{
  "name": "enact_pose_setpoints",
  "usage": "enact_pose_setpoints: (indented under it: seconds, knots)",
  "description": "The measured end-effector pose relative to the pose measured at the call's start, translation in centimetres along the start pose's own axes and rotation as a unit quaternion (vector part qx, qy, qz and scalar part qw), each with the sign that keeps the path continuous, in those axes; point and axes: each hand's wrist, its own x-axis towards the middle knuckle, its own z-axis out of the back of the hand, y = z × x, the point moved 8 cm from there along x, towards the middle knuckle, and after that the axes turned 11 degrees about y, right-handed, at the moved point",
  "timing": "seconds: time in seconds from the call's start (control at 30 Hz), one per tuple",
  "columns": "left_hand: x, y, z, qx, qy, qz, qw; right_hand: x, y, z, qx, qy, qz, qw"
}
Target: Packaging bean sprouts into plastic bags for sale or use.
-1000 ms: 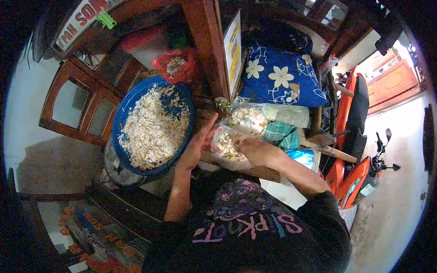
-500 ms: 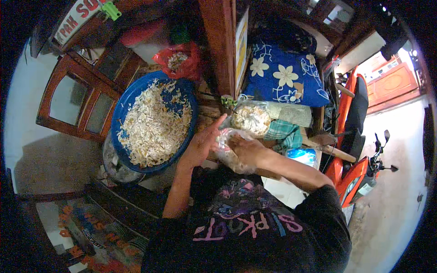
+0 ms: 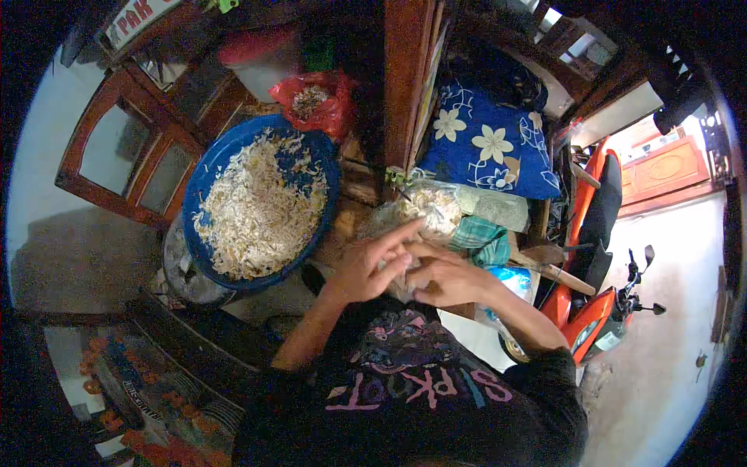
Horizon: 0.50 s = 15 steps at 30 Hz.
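In front of my chest, both hands are on a clear plastic bag [image 3: 400,289], largely covered by my fingers. My left hand [image 3: 364,271] grips its left side, the index finger stretched out and the other fingers bent. On the opposite side my right hand [image 3: 450,277] is closed on the plastic with curled fingers. Just beyond them sits another clear bag [image 3: 437,208] filled with pale, shredded-looking food. To the left stands a wide blue basin [image 3: 200,247] heaped with the same whitish, yellow-flecked shreds [image 3: 261,210].
A red plastic bag [image 3: 333,101] with some bits inside lies behind the basin. Right of the filled bag are a green checked cloth [image 3: 480,240] and a blue flowered cushion [image 3: 486,148]. A wooden post [image 3: 406,86] rises ahead. An orange motorbike [image 3: 591,323] stands at far right.
My right hand has drawn out of the bag's mouth and now grips its side. My left hand has turned inward, closing on the plastic. The view has shifted slightly.
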Motion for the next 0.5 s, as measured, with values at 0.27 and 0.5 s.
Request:
enact_pose_setpoints:
  seconds: [0.27, 0.5]
  knots:
    - [2.1, 5.1, -2.8, 0.197, 0.058, -0.107, 0.973, -2.3, -2.9, -2.9, 0.254, 0.104, -0.052, 0.96]
    - [2.9, 4.4, -2.7, 0.302, 0.001, -0.131, 0.944, -3.5, -3.9, -4.4, 0.04, -0.123, -0.383, 0.915]
